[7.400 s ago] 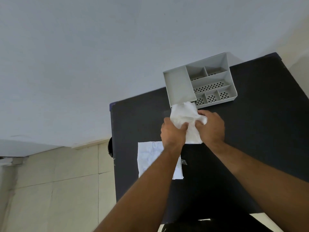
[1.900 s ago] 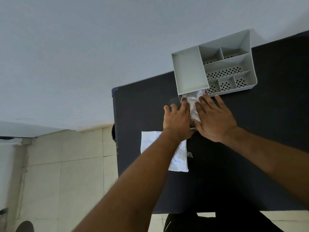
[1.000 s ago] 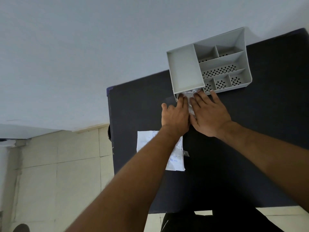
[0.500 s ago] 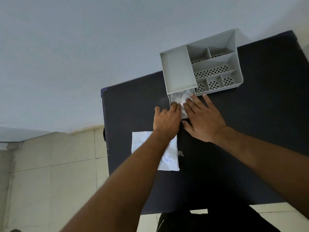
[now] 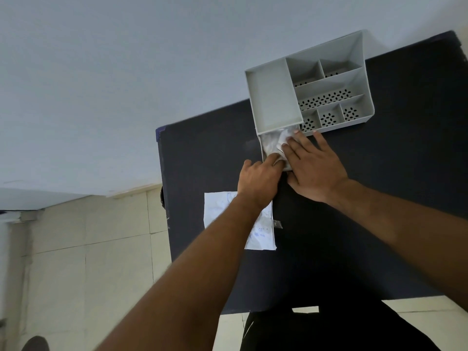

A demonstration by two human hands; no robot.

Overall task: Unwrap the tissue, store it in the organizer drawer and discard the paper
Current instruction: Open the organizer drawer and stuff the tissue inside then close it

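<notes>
A grey organizer (image 5: 276,97) with several compartments stands at the far side of a dark table (image 5: 379,198). Its drawer (image 5: 261,150) is pulled out towards me below the big left compartment. A crumpled white tissue (image 5: 272,144) lies inside the drawer. My left hand (image 5: 259,182) has its fingertips on the tissue at the drawer's near end. My right hand (image 5: 314,168) lies flat, fingers spread, pressing the tissue's right side. The white wrapper paper (image 5: 220,206) lies flat on the table under my left forearm.
A small grey scrap (image 5: 278,223) lies on the table just right of the paper. The table's left edge (image 5: 162,188) drops to a tiled floor (image 5: 88,249). A pale wall fills the top of the view.
The tissue went from being held in both hands above the table into the open drawer. Over the last second the drawer shows a little further out, and both hands stay on the tissue.
</notes>
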